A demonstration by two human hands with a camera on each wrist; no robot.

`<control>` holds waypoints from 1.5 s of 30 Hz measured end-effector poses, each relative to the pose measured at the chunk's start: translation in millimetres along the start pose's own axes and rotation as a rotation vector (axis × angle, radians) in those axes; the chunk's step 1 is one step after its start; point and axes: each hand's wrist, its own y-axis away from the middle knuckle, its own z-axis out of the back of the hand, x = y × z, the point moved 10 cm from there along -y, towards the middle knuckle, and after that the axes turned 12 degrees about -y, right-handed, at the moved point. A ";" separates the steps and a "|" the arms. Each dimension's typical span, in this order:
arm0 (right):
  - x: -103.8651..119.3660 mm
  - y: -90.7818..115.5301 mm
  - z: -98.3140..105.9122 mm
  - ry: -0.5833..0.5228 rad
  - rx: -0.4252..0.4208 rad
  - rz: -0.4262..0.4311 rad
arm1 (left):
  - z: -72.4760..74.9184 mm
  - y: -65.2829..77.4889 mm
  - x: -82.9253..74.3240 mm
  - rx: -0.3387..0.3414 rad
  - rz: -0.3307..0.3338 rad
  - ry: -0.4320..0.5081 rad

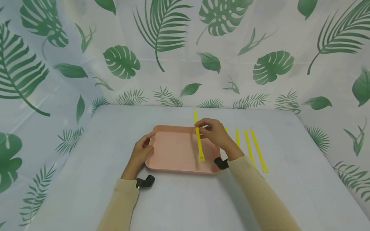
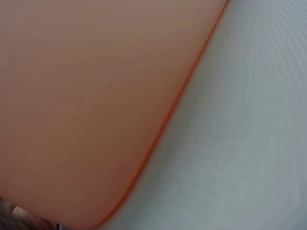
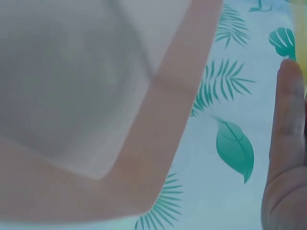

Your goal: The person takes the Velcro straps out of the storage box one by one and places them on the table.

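A shallow pink tray point(image 1: 173, 154) lies on the table. At its left side my left hand point(image 1: 140, 153) grips the rim, thumb near the inside edge. My right hand point(image 1: 214, 132) pinches a yellow cable tie point(image 1: 199, 144) above the tray's right part, its slotted head hanging down and its tail pointing up. Several more yellow cable ties point(image 1: 259, 150) lie side by side to the right of the tray, one partly hidden by the right forearm. In the right wrist view, a finger point(image 3: 290, 124) and a blurred piece of the yellow tie point(image 3: 301, 43) show at the right edge.
A white cloth point(image 1: 179, 205) covers the table. Leaf-printed sheeting point(image 1: 179, 80) rises at the back and along both sides. A dark camera piece is worn at each wrist, the right one point(image 1: 221, 163) close to the tray's front right corner.
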 end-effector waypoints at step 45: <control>-9.1 79.5 131.0 0.058 -0.122 -0.045 | -3.5 6.4 -3.2 0.021 -0.006 0.035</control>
